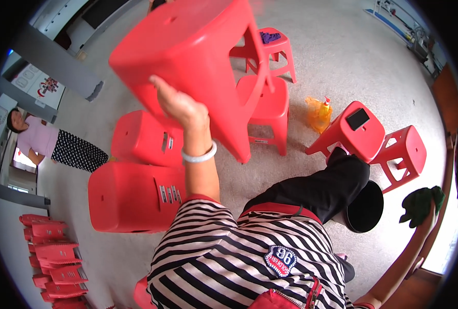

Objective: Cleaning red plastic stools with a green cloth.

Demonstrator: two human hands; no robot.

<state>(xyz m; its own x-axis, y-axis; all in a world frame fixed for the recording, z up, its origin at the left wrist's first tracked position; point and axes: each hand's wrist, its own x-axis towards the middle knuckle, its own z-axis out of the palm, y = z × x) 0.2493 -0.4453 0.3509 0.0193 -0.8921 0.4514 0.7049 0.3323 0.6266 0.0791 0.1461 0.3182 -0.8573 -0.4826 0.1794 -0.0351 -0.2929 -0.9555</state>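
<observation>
A red plastic stool (187, 56) is tilted and raised in front of me, large in view. My left hand (182, 105), with a pale bangle on the wrist, grips it at the near side; some of the fingers are hidden. Out to the far right, my right hand (431, 219) is closed on a dark green cloth (419, 203), held away from the stools. Close to my left forearm are more red stools, one stack (131, 198) nearer and another (144, 136) just beyond it.
A red stool (368, 139) bears a dark phone (357, 119); another stool (412, 154) adjoins it. A black bucket (365, 206) stands by my leg. Beyond are a yellow pump bottle (323, 110) and a stool with purple cloth (270, 37). A person (48, 136) and stacked stools (59, 257) are left.
</observation>
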